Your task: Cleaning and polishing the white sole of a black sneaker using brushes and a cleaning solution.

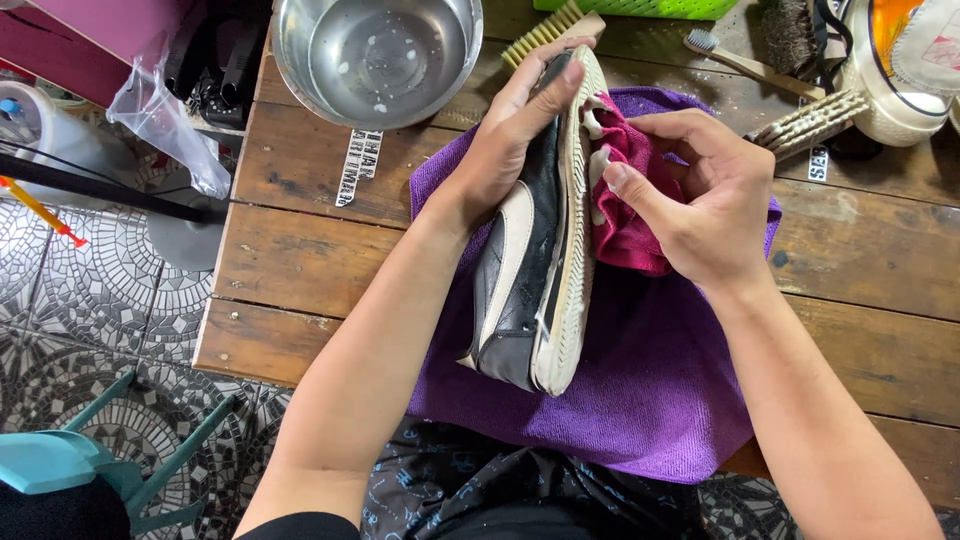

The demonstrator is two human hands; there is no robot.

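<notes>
The left hand grips a black shoe on its side over a purple towel on the table. The right hand fingers pinch a red cloth against the white sole. The sole looks mostly clean, maybe not finished.

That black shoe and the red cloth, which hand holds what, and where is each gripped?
The left hand grips the black shoe around its upper, near one end. The right hand pinches the red cloth against the white sole.
</notes>
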